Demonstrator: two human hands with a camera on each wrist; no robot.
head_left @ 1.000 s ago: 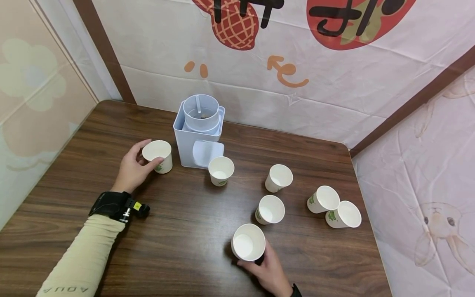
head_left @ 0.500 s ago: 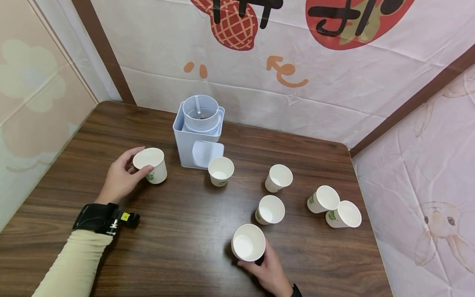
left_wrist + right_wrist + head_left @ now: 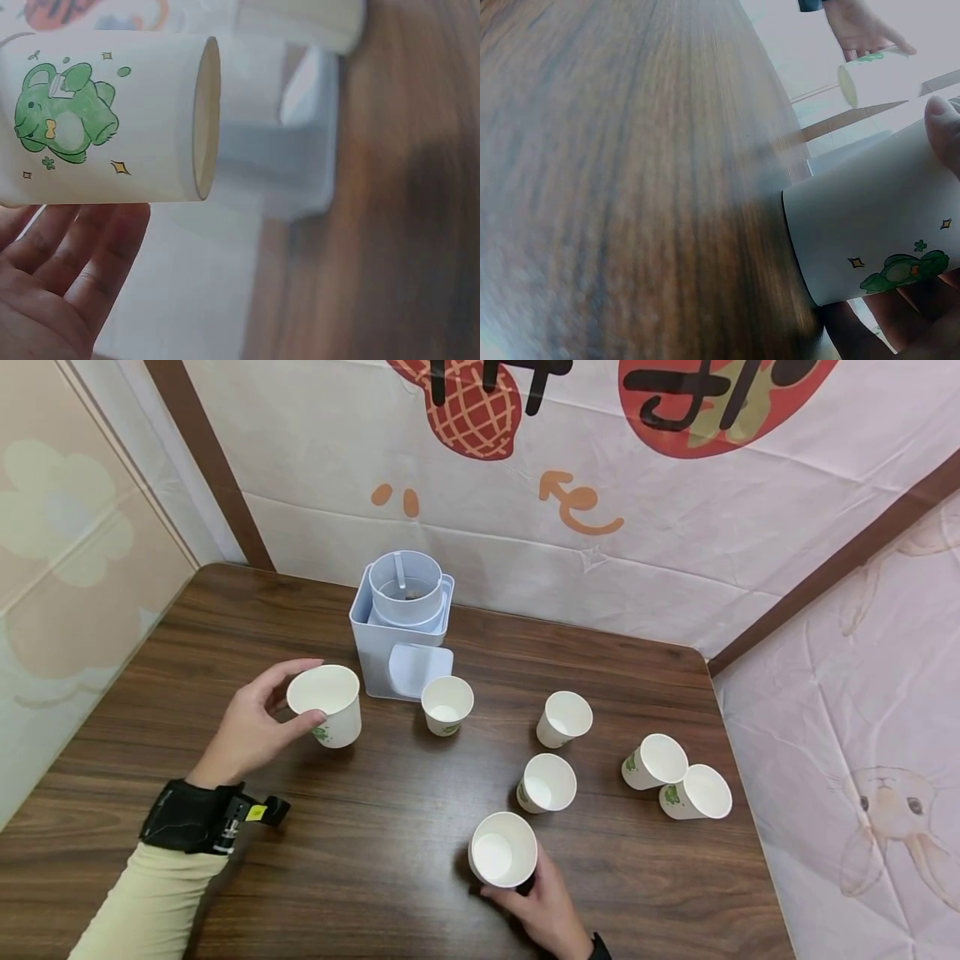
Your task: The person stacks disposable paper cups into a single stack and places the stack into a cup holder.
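My left hand [image 3: 251, 727] grips a white paper cup [image 3: 341, 718] at its sides, thumb toward me, and holds it upright left of the light blue box-shaped device [image 3: 375, 660]. A green cartoon animal is printed on this cup, plain in the left wrist view, where its base is off the table. At the front, my right hand [image 3: 546, 906] holds another paper cup [image 3: 502, 852], with its thumb and fingers round the side. That cup is upright and looks empty; its base is at the tabletop in the right wrist view.
One paper cup [image 3: 447, 703] stands beneath the device's front flap. Two more cups, one farther back [image 3: 564, 720] and one nearer [image 3: 546, 783], stand right of centre. Two touching cups [image 3: 652, 762] are near the right edge of the wooden table [image 3: 360, 877]. A printed cloth wall borders the back.
My left hand and its cup first shifted left and toward me, then back to the right and up, near the device. The right hand and the other cups have stayed put.
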